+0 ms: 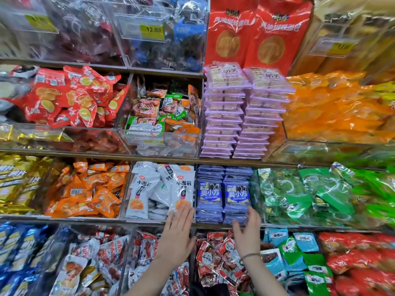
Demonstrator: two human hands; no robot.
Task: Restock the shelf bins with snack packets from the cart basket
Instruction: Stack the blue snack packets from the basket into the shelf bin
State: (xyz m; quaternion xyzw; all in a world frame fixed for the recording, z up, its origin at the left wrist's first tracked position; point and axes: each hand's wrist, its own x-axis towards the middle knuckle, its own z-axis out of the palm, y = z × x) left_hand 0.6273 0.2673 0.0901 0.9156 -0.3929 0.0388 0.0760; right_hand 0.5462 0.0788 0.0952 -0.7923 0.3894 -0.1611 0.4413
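The left grip (177, 233) is lying spread flat, holding nothing, touching a white packet (181, 189) at its 12 o'clock. The right grip (248, 229) is resting loosely open against the blue packets (236, 194), also at 12. An uneven push is risking toppling these upright packets out of their bins. Labels are reading 小面筋 and 奥小方; a price tag (152, 29) at 11 is showing 12.80. The cart basket is lying out of view.

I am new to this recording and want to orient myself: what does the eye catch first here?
Two bare hands reach to the third shelf down: the left hand at the white packets, the right hand beside the blue packets. Above, two tall stacks of lilac packs stand at the centre, with big red bags over them.
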